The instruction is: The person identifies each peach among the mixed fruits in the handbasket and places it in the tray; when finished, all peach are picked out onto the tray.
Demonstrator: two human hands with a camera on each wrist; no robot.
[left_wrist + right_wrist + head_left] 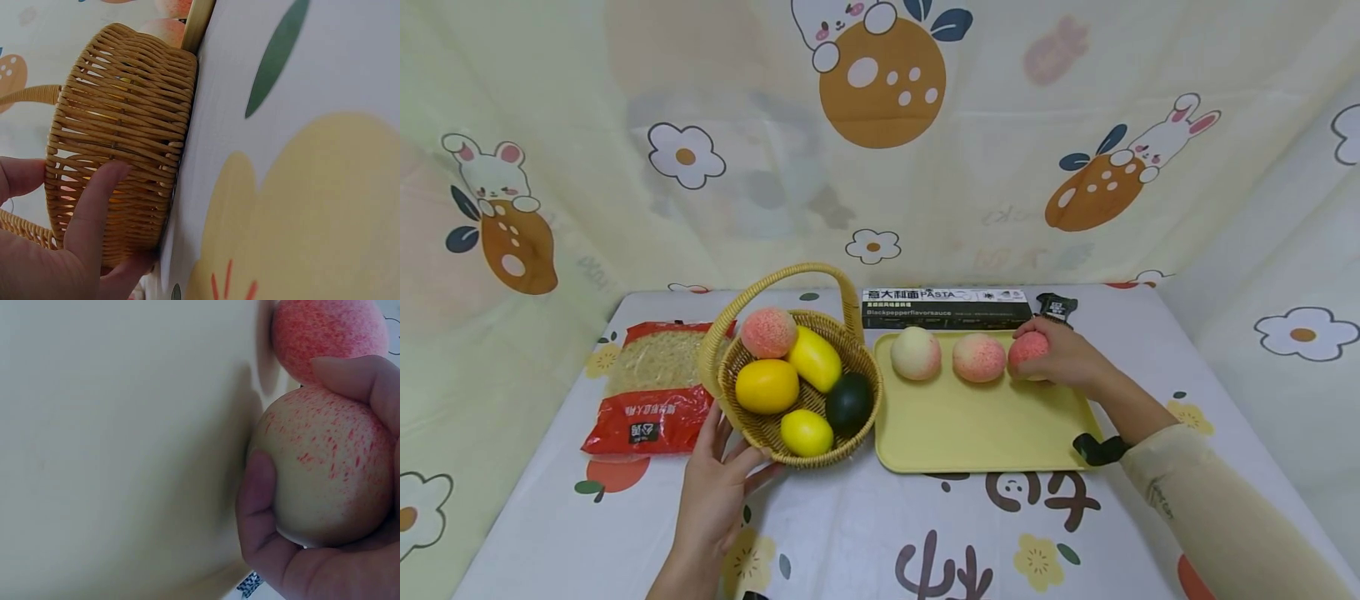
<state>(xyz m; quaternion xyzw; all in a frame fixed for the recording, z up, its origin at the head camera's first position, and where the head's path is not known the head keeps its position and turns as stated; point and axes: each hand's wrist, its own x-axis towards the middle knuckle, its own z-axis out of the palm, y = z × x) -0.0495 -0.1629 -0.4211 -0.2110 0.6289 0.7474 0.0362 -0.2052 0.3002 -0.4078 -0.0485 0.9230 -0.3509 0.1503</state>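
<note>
Left hand (pixel 718 492), fingers spread, braces the near wall of the basket (pixel 752 425). Right of the basket, the right hand (pixel 1063 358) grips a peach (pixel 1027 348) on the tray (pixel 977 425), third in a row. Judged step: placing; next calls for a clean release.

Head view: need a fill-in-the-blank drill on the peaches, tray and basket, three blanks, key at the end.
1. The right hand grips a peach on the yellow ____.
2. Counting the gripped one, ____ peaches lie in a row on that tray.
3. The left hand touches the wicker basket, which holds one peach, three yellow fruits and one ____ fruit.

Missing words: tray; three; dark green
</note>
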